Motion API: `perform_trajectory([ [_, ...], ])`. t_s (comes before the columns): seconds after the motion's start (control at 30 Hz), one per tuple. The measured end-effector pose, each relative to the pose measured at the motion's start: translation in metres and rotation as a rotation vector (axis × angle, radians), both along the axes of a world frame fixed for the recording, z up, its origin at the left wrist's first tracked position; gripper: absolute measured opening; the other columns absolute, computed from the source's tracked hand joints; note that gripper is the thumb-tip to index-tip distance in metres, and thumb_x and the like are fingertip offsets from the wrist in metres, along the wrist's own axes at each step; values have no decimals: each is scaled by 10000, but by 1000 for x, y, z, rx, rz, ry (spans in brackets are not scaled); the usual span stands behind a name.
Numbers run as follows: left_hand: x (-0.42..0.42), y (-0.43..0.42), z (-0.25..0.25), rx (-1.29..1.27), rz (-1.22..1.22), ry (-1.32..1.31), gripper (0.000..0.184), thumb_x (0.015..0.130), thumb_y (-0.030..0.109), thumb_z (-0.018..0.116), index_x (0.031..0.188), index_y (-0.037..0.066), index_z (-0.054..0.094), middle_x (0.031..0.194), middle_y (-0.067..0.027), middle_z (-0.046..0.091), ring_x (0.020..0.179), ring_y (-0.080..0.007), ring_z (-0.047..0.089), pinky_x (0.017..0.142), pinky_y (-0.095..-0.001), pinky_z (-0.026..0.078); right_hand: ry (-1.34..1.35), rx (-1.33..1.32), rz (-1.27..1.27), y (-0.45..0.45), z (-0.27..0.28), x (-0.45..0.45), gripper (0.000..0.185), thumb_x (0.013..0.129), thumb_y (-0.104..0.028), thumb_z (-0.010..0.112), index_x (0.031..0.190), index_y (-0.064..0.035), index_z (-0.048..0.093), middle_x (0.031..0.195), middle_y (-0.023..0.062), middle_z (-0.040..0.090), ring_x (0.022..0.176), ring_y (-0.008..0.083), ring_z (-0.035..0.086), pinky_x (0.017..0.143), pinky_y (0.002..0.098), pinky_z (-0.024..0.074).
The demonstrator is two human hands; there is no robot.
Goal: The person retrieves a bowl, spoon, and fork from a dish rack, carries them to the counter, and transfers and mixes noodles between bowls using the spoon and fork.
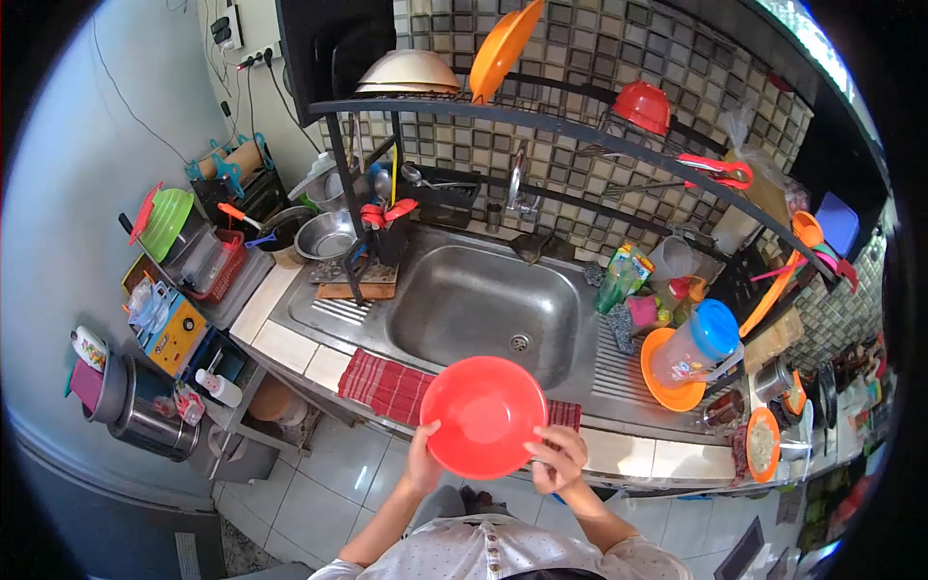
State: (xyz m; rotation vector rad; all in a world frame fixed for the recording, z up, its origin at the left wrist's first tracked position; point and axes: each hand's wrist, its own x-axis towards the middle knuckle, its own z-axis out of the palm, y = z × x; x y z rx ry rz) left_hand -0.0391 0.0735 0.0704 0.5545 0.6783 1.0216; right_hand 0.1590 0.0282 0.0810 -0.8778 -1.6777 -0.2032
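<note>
A round red plastic bowl is held up in front of the counter's edge, its inside facing me. My left hand grips its left rim, thumb over the edge. On the lower right rim, my right hand holds it with bent fingers. The bowl partly covers a red checked cloth lying along the front of the sink. Behind it is the steel sink, with a drain in its basin and a faucet at the back.
A black dish rack spans above the sink. At right stand a blue-lidded pitcher on an orange plate and an orange dish of food. Pots and a metal bowl sit at left, near a blue-yellow stove box.
</note>
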Motion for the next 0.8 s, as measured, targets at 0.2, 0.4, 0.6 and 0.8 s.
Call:
perform_trajectory([
  [0.2, -12, 12, -7, -111, 50, 62, 464, 823, 328, 428, 1178, 32, 398, 1156, -87, 479, 1065, -202, 457, 906, -355, 350, 593, -411, 5, 39, -1, -25, 436, 790, -226, 449, 1134, 41, 455, 1201, 178, 406, 1046, 264, 440, 891, 352, 346],
  [0.4, -26, 57, -27, -152, -35, 86, 399, 819, 286, 476, 1110, 14, 461, 1062, -81, 542, 990, -169, 509, 870, -320, 384, 1624, -1266, 558, 81, -20, -44, 452, 797, -293, 486, 1150, -16, 434, 1120, 103, 494, 1011, 190, 486, 866, 324, 388],
  [0.6, -55, 120, -13, 17, 1, 149, 417, 820, 223, 486, 1181, 31, 406, 1085, -90, 518, 985, -166, 507, 825, -300, 416, 1099, -1215, 410, 151, -13, -60, 391, 824, -284, 442, 1133, -47, 473, 1096, 90, 523, 986, 184, 502, 835, 325, 398],
  [0.8, -79, 173, -23, -66, -23, 149, 432, 808, 215, 511, 1185, 37, 396, 1076, -84, 512, 983, -189, 505, 843, -339, 410, 507, -793, 305, 272, 32, -39, 286, 837, -226, 489, 1062, -56, 543, 1007, 46, 562, 901, 126, 518, 753, 257, 403],
])
